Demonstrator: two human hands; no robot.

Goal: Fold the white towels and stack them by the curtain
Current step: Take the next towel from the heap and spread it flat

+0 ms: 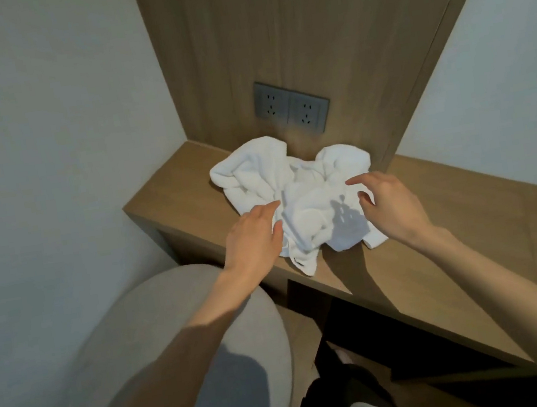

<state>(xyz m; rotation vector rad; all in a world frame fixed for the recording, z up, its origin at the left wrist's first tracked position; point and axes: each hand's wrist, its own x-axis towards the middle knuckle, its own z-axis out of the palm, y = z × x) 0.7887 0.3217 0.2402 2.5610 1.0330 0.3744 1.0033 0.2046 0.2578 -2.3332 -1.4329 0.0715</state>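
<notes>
We look down on a white towel [293,196] lying in a crumpled heap on the wooden counter [163,201], towards its left end. Whether the heap is one towel or more, we cannot tell. Its near folds reach the counter's front edge, and one fold lies right on that edge. Its far side sits just before the wooden wall panel [270,30], below a pair of grey sockets [291,107] set into the panel.

Our left hand [254,236] is stretched out flat at the heap's left side, fingers straight and close together, the tips on the cloth and the thumb against a fold. It is released and grasps nothing.

Our right hand [389,203] is over the heap's right side, also released, with the fingers spread and only lightly bent. It throws a shadow on the cloth beneath it, so the fingers look raised off the towel. We cannot tell whether the heel of this hand touches the cloth.

Both our forearms are bare. White walls stand to either side of the panel. A rounded beige seat [162,339] stands on the floor near the counter's left end, under our left forearm, and the space beneath the counter is dark
</notes>
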